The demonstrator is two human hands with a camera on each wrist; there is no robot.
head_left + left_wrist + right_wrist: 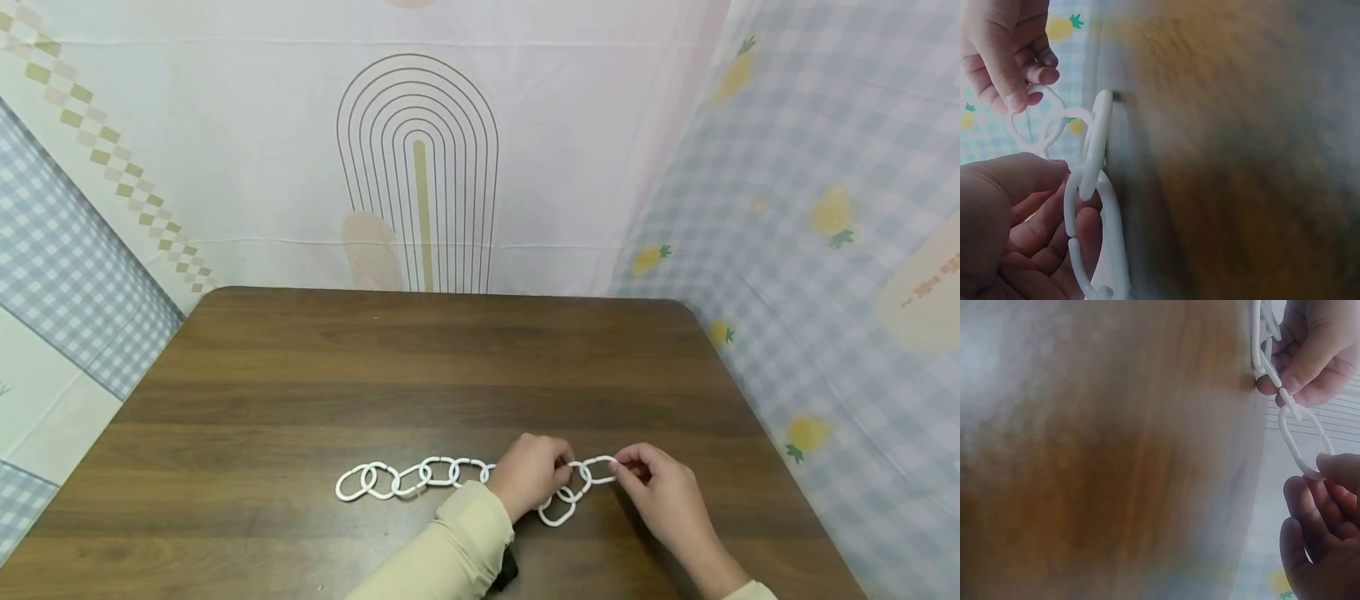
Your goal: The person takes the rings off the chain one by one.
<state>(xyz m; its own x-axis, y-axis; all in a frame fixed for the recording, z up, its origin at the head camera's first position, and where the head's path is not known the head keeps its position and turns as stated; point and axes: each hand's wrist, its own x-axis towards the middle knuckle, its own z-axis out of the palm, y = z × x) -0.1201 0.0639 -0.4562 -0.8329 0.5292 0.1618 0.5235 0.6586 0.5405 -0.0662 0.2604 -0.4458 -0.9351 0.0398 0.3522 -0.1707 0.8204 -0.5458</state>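
Note:
A chain of white plastic links (382,481) runs across the wooden table, several oval rings hooked through one another. My left hand (528,471) lies over its middle and hides some links, its thumb and fingers pinching a link (1270,370). At the chain's right end, my right hand (663,492) pinches the last link (600,457) between thumb and fingertips, shown too in the right wrist view. Between both hands, links hang together, and one link (557,523) dips toward the near side. A small gap shows in the side of one link (1070,215) by my left fingers.
The brown wooden table (420,358) has rounded far corners. Behind it hangs a pale patterned cloth (285,150), and a checked cloth with pineapples (772,167) closes the right side. A black object (507,570) shows under the left sleeve (442,550).

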